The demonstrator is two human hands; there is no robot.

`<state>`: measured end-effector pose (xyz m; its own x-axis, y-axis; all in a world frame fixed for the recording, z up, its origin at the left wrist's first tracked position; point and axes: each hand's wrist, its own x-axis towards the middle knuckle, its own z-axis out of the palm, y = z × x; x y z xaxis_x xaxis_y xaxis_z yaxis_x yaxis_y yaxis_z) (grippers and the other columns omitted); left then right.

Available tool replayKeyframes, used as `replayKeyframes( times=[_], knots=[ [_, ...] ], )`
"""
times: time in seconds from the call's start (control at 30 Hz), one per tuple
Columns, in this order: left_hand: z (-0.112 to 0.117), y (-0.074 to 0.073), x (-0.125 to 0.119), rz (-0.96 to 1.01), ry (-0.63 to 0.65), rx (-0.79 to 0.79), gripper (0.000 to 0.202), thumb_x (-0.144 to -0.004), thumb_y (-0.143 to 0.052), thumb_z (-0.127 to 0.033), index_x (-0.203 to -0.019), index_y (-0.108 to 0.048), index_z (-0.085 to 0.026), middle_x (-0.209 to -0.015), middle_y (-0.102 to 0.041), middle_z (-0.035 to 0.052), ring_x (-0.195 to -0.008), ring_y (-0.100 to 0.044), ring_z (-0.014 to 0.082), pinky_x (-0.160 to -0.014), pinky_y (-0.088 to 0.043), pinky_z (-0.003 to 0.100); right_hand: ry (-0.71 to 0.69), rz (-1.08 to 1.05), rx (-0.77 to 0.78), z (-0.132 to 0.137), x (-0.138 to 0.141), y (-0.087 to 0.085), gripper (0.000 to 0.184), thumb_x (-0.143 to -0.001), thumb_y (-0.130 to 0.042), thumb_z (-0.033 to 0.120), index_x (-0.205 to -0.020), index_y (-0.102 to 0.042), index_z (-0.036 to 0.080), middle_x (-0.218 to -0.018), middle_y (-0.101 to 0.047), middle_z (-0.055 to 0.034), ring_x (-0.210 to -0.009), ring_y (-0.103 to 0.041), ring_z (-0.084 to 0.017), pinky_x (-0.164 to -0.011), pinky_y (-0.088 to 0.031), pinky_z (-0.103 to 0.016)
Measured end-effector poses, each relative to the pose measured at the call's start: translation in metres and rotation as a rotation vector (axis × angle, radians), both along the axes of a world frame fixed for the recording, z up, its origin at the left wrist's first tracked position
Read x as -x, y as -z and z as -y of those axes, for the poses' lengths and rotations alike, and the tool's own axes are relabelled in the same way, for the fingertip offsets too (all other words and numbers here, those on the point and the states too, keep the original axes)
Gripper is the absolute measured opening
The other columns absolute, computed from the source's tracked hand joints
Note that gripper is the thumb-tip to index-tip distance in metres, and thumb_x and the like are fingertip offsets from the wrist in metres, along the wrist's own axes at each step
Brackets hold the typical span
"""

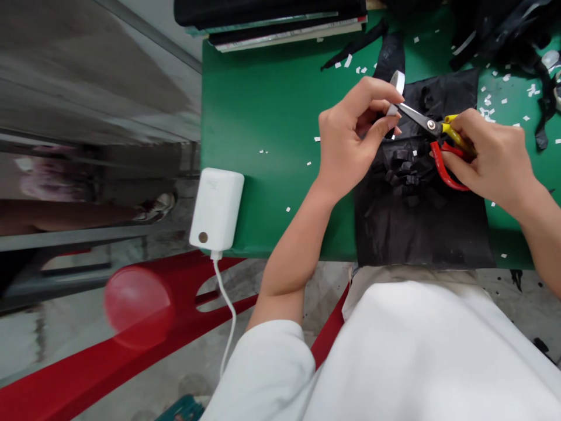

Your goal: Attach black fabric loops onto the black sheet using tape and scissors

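Note:
My left hand (353,131) pinches a narrow white strip (398,82), which curls up above the fingers in a loop. My right hand (495,155) is closed round scissors (419,118) with one red and one yellow handle. Their blades point left and reach the strip at my left fingertips; whether they are parted there is too small to tell. Below both hands lies a black sheet (421,237), hanging to the table's front edge. On it sits a heap of small black cut pieces (405,169).
Small white scraps (486,111) are scattered over the green table (263,117). A white power bank (217,209) with a cable rests at the left edge. Books (284,35) stand at the back, black material (495,35) at back right. A red chair (144,310) is at lower left.

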<state>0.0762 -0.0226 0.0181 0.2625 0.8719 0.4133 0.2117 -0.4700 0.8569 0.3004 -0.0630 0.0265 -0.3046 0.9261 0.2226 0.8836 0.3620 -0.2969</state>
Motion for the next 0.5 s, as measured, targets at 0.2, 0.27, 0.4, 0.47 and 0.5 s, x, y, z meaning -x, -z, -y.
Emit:
replayKeyframes(
  times=[0.2,0.27,0.4,0.47,0.5],
  knots=[
    [-0.003,0.003,-0.001,0.002,-0.033,-0.046,0.015,-0.089,-0.065,-0.044,-0.088,-0.063,-0.030,-0.079,-0.067,-0.0010,-0.071,-0.069,0.0154,-0.065,-0.056,0.032,0.042,0.007,0.001,-0.002,-0.002,0.005,0.027,-0.084,-0.050,0.039,-0.105,-0.050,0.023,-0.084,-0.066,-0.0066,-0.075,-0.067,-0.027,-0.060,-0.048,-0.037],
    [-0.005,0.003,0.002,0.001,-0.086,-0.004,0.014,-0.086,-0.069,-0.042,-0.086,-0.063,-0.029,-0.078,-0.068,-0.0016,-0.072,-0.067,0.0150,-0.067,-0.055,0.030,0.075,0.017,0.005,-0.002,-0.002,0.006,0.029,-0.083,-0.051,0.039,-0.107,-0.048,0.022,-0.092,-0.067,-0.0096,-0.082,-0.068,-0.029,-0.066,-0.051,-0.040],
    [-0.019,0.016,0.018,-0.042,-0.226,-0.013,0.014,-0.079,-0.078,-0.031,-0.086,-0.065,-0.030,-0.076,-0.068,-0.0031,-0.075,-0.063,0.0156,-0.072,-0.052,0.029,0.196,0.043,0.032,-0.006,-0.004,0.005,0.035,-0.083,-0.055,0.038,-0.110,-0.048,0.018,-0.102,-0.068,-0.0129,-0.092,-0.069,-0.030,-0.080,-0.053,-0.045],
    [-0.029,0.032,0.029,-0.086,-0.213,-0.017,0.021,-0.074,-0.082,-0.025,-0.087,-0.066,-0.032,-0.070,-0.066,-0.0047,-0.072,-0.060,0.0159,-0.071,-0.050,0.028,0.292,0.081,0.052,-0.009,-0.005,0.002,0.039,-0.083,-0.056,0.039,-0.113,-0.051,0.015,-0.104,-0.068,-0.0150,-0.096,-0.070,-0.032,-0.083,-0.054,-0.046],
    [-0.034,0.042,0.034,-0.115,-0.209,-0.002,0.025,-0.072,-0.083,-0.022,-0.087,-0.067,-0.033,-0.067,-0.064,-0.0052,-0.069,-0.060,0.0163,-0.070,-0.049,0.028,0.343,0.103,0.068,-0.010,-0.005,0.000,0.041,-0.084,-0.057,0.039,-0.115,-0.052,0.013,-0.105,-0.069,-0.0162,-0.098,-0.069,-0.033,-0.085,-0.054,-0.047]
  ],
)
